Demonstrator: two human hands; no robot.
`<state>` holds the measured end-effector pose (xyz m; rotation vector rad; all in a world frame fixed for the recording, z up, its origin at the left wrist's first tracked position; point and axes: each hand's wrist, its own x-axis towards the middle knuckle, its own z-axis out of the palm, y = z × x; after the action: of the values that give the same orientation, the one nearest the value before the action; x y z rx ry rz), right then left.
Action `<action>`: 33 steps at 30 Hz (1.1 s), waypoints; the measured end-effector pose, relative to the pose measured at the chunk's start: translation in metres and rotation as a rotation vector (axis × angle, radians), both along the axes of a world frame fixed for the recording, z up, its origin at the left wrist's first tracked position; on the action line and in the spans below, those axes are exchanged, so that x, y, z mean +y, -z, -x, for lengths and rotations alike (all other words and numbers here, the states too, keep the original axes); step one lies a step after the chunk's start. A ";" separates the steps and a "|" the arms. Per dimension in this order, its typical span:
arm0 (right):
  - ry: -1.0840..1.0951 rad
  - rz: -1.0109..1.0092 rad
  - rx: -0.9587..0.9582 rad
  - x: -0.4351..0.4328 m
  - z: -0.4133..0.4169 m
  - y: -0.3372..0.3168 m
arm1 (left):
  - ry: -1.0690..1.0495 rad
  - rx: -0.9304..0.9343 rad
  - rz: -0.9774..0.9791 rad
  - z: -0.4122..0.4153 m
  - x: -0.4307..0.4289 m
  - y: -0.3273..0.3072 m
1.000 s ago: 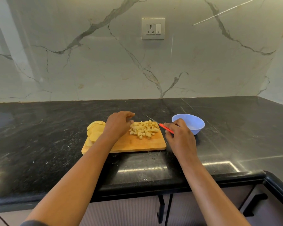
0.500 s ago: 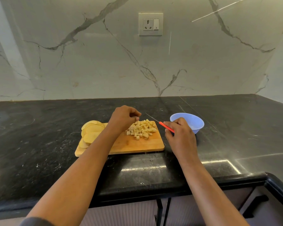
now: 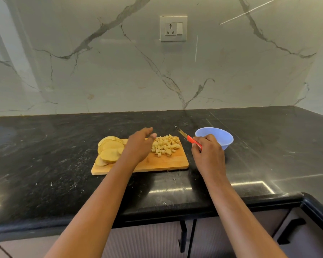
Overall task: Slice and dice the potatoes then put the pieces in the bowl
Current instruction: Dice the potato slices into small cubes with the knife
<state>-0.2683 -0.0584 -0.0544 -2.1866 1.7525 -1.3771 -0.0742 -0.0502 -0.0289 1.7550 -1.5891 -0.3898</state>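
A wooden cutting board lies on the black counter. A stack of potato slices sits on its left end, and a heap of diced potato pieces covers its far right part. My left hand hovers over the middle of the board between the two, fingers stretched out and holding nothing. My right hand grips a knife by its red handle, just right of the board, blade pointing away to the far left. The light blue bowl stands right behind that hand; I see nothing inside it.
The black stone counter stretches left and right of the board. A marble backsplash with a wall socket rises behind. The counter's front edge runs below my forearms, with cabinet doors and dark handles under it.
My left hand has lifted off the diced heap and uncurled its fingers. The right hand with the knife has stayed in about the same place.
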 end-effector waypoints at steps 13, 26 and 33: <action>0.007 -0.129 0.106 0.003 -0.009 0.002 | -0.088 -0.252 -0.254 0.023 -0.052 0.024; -0.060 -0.156 0.134 -0.003 -0.009 0.004 | -0.122 -0.040 -0.127 0.045 -0.066 0.023; -0.085 -0.146 0.166 -0.001 -0.011 0.005 | -0.126 0.048 -0.051 0.056 -0.067 0.022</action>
<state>-0.2577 -0.0596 -0.0598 -2.3233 1.7257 -1.0420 -0.1303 -0.1176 -0.0508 1.8598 -1.4384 -0.4114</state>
